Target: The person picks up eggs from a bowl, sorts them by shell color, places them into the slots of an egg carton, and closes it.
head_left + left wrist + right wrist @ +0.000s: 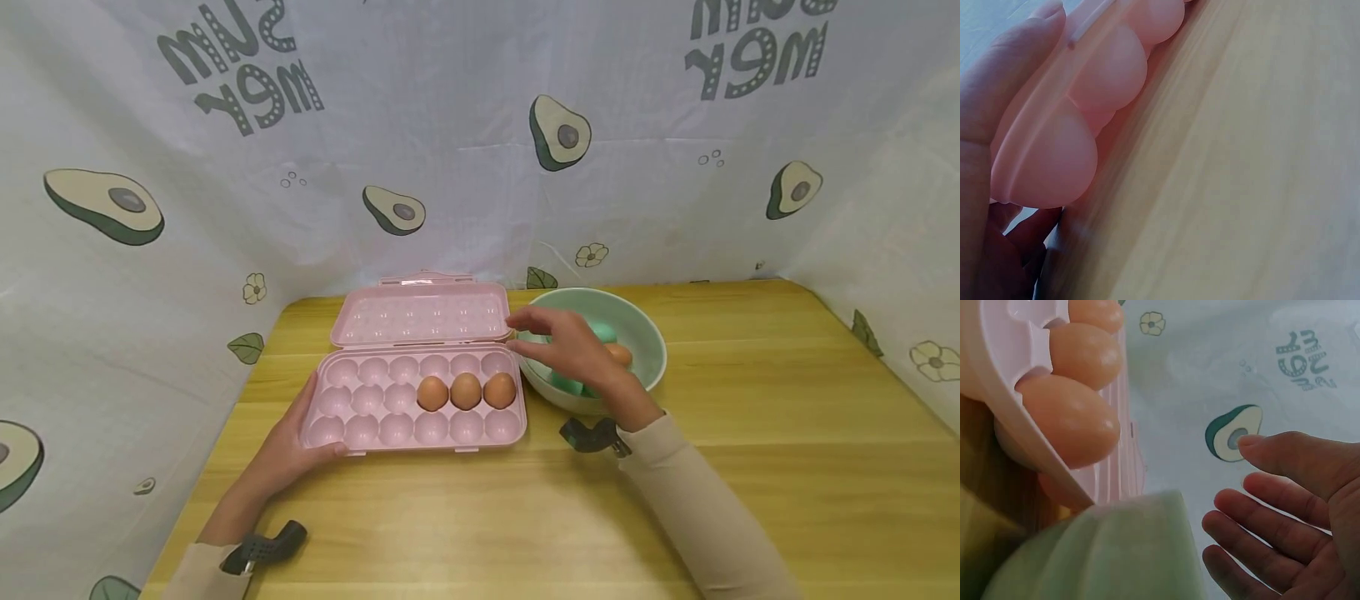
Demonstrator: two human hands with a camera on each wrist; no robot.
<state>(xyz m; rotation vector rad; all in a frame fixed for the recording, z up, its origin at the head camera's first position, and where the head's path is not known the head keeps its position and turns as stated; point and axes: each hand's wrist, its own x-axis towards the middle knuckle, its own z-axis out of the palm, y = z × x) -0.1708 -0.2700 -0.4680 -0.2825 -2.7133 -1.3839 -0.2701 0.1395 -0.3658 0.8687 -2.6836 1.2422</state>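
Note:
A pink plastic egg carton [366, 402] lies with its lid [420, 312] folded back. Three brown eggs [466, 391] sit side by side in the right half of its middle row. My left hand [281, 450] grips the carton's left end, thumb [1004, 75] along the front rim and fingers partly hidden behind the end. Above the left rim of a pale green bowl [651, 346], my right hand [568, 343] is held with fingers extended and nothing in them. Inside the bowl are green egg-shaped pieces [602, 332] and a brown egg [619, 354], partly covered by that hand.
The carton and bowl stand close together on a wood-grain table [750, 400]. A white cloth [465, 150] printed with avocados hangs behind and along the sides. Each wrist carries a dark camera mount, the right one [592, 436] just in front of the bowl.

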